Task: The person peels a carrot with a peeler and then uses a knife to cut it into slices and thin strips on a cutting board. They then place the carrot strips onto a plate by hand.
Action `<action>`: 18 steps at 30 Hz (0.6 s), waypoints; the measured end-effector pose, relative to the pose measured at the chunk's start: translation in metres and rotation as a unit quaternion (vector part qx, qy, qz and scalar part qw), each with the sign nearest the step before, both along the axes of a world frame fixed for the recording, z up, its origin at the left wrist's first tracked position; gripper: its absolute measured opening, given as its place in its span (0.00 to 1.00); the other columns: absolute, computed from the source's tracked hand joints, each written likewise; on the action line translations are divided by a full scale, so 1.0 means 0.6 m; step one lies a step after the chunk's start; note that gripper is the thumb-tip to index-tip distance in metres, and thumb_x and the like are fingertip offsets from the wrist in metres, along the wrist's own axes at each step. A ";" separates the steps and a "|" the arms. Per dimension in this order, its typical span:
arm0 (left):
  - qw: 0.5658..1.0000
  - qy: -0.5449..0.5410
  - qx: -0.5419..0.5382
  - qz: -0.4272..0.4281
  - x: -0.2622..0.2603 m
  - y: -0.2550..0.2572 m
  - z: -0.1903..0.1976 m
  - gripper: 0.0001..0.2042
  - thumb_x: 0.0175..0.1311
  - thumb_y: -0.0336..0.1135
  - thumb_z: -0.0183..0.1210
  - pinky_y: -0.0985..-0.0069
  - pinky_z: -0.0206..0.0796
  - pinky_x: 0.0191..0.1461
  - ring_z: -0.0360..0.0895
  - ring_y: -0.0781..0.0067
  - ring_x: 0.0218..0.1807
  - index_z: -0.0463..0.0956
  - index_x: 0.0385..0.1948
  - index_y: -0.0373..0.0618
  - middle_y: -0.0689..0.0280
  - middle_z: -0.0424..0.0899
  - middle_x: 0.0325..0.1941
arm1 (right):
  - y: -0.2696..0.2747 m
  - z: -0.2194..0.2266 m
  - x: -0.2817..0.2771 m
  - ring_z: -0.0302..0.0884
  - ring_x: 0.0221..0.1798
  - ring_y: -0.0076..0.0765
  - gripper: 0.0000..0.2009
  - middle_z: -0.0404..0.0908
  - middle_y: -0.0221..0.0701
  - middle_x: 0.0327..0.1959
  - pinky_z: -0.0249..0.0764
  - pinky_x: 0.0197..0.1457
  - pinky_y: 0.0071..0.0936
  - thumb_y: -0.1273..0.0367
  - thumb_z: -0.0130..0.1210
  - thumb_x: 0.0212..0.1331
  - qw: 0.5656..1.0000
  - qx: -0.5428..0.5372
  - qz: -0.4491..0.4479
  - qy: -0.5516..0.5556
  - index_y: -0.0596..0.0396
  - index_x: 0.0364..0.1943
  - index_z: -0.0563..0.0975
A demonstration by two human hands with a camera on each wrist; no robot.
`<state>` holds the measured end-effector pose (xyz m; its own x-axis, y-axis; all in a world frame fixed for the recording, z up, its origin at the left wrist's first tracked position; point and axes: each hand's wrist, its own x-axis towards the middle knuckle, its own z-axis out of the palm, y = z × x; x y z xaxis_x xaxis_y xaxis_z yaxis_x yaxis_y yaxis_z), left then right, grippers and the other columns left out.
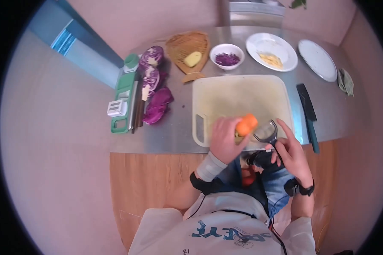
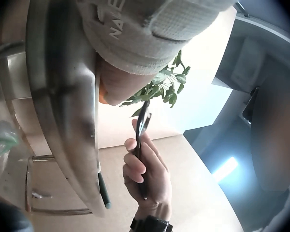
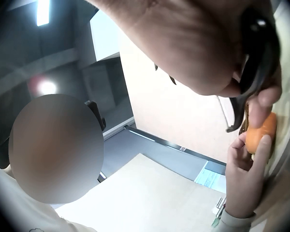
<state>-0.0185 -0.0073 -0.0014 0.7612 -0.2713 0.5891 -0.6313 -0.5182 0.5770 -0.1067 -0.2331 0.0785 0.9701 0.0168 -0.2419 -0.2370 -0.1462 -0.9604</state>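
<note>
An orange carrot piece [image 1: 247, 125] is held between the fingers and thumb of the left hand [image 1: 225, 138], over the near part of the cutting board [image 1: 242, 91]. The right wrist view shows the same carrot [image 3: 260, 134] pinched by the left hand [image 3: 244, 179]. Just right of it, the right hand [image 1: 292, 155] grips a black Y-shaped peeler [image 1: 268, 135] by the handle, its head turned toward the carrot, with a small gap between them. In the left wrist view the right hand [image 2: 152, 171] has its fingers curled round the peeler [image 2: 141, 130].
Right of the board lies a knife [image 1: 307, 104]. Purple cabbage pieces [image 1: 158, 105] and a green slicer [image 1: 124, 91] are at the left. Behind stand a bamboo tray [image 1: 187, 44] with a yellow piece, a bowl [image 1: 227, 69] of shredded cabbage, and two plates [image 1: 290, 63].
</note>
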 end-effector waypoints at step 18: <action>0.995 0.079 -0.035 -0.044 -0.008 0.020 0.029 0.30 0.54 0.34 0.74 0.50 0.61 0.76 0.77 0.50 0.63 0.73 0.60 0.42 0.56 0.81 0.60 | 0.035 0.011 0.058 0.81 0.24 0.25 0.22 0.87 0.40 0.45 0.74 0.26 0.18 0.81 0.44 0.76 0.997 0.028 -0.075 -0.015 0.52 0.71 0.65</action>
